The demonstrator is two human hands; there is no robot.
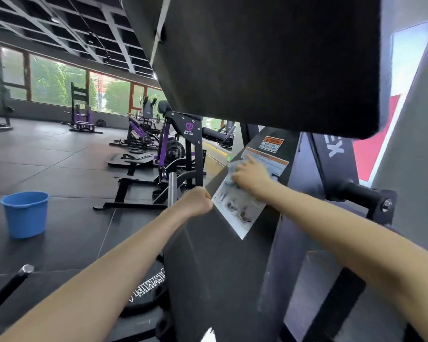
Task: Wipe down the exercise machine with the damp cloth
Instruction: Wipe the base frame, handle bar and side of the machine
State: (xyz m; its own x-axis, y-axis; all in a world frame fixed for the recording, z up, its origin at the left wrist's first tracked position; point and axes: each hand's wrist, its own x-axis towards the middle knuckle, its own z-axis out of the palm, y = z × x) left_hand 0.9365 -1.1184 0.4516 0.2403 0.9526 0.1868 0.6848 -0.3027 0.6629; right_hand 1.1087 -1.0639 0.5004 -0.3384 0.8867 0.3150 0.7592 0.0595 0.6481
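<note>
- Pressing against the sloped black panel of the exercise machine (208,262), a pale blue damp cloth (232,170) sits bunched under the right hand (251,175), over the instruction sticker (237,211) and just below an orange-banded warning label (272,160).
- The right hand holds the cloth with curled fingers, its index finger stretched up toward the warning label.
- The left hand (195,202) is closed in a fist around the panel's left edge, beside a steel weight peg (171,191).
- A smaller orange "keep clear" label (271,144) sits higher on the same panel.
- A large black pad (269,62) hangs overhead, filling the upper middle of the view.
- A black handle (356,191) on a bolted bracket juts out at the right.
- A weight plate (148,290) with white lettering lies low beside the machine.
- A blue bucket (25,213) stands on the dark rubber floor (59,156), well apart to the left.
- Purple-and-black machines (173,144) line the floor toward the windows (59,82).
</note>
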